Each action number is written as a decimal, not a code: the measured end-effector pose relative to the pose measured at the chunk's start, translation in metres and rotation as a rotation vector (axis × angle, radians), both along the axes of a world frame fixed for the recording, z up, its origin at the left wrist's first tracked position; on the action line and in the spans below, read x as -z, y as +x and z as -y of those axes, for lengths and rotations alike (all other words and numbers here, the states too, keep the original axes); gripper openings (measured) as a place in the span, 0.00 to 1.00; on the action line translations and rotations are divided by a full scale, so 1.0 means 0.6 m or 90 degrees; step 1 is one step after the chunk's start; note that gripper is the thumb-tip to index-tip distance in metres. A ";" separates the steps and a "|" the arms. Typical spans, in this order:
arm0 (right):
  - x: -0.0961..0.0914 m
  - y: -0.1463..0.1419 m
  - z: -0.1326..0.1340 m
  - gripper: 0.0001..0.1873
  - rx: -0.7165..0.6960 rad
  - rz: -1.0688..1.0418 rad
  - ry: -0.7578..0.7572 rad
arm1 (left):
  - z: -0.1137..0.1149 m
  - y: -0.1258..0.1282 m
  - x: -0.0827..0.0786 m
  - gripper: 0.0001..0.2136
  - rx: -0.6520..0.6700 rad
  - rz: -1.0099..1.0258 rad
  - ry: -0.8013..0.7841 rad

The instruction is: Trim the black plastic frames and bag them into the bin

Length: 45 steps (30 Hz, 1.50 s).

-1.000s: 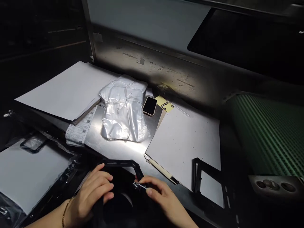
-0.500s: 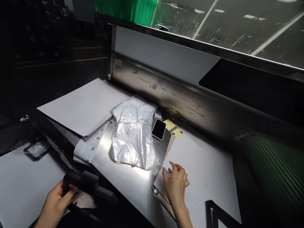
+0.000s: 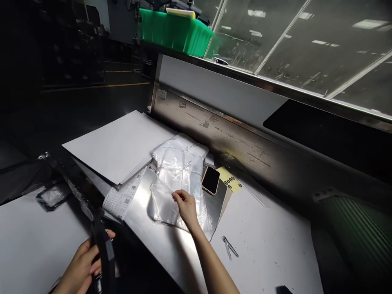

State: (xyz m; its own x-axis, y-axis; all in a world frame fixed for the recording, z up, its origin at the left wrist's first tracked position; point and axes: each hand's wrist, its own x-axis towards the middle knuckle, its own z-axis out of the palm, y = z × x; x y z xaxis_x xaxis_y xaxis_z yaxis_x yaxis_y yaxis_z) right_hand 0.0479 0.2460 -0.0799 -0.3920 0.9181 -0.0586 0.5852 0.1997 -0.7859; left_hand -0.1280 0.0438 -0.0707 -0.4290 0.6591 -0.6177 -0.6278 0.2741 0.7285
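My left hand (image 3: 84, 261), at the lower left, grips a black plastic frame-like part (image 3: 105, 253) held on edge. My right hand (image 3: 186, 206) is over a tied stack of clear plastic bags (image 3: 183, 175), thumb and forefinger pinched on the film of the top bag. Right of that hand, a small metal nipper like a nail clipper (image 3: 229, 247) lies on a white sheet (image 3: 263, 232). A phone with a dark screen (image 3: 211, 179) rests beside the bags, next to a yellow sticker sheet (image 3: 230, 179) with black round labels.
White boards (image 3: 119, 141) are stacked at the back left, over a printed form (image 3: 124, 198). At far left, a bagged black frame (image 3: 52, 196) lies on a white surface. A metal ledge (image 3: 208, 116) runs behind the bench, and a green bin (image 3: 174, 32) stands above it.
My right hand has moved left from the white sheet to the bags; the metal nipper now lies on the sheet. The black part in my left hand has turned upright. The view has tilted up.
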 end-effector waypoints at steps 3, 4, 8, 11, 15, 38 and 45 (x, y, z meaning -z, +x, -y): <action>-0.034 -0.026 0.034 0.11 -0.006 -0.085 -0.032 | -0.038 0.028 -0.009 0.15 0.044 -0.002 0.058; -0.045 -0.036 0.050 0.11 -0.017 -0.112 -0.045 | -0.052 0.038 -0.014 0.16 0.053 -0.005 0.079; -0.071 -0.060 0.120 0.11 -0.075 -0.220 -0.115 | -0.087 0.067 -0.036 0.09 0.084 -0.019 0.131; -0.072 -0.056 0.163 0.11 -0.077 -0.321 -0.194 | -0.072 0.070 -0.043 0.08 0.098 -0.010 0.145; -0.062 -0.031 0.194 0.14 -0.016 -0.502 -0.333 | -0.011 0.042 -0.024 0.10 0.060 0.009 0.136; -0.070 -0.156 0.227 0.11 -0.341 -0.300 -0.526 | 0.117 -0.121 -0.008 0.10 0.430 -0.065 -0.009; -0.055 -0.145 0.271 0.05 -0.359 -0.118 -0.270 | 0.197 -0.171 -0.008 0.12 0.339 -0.126 -0.111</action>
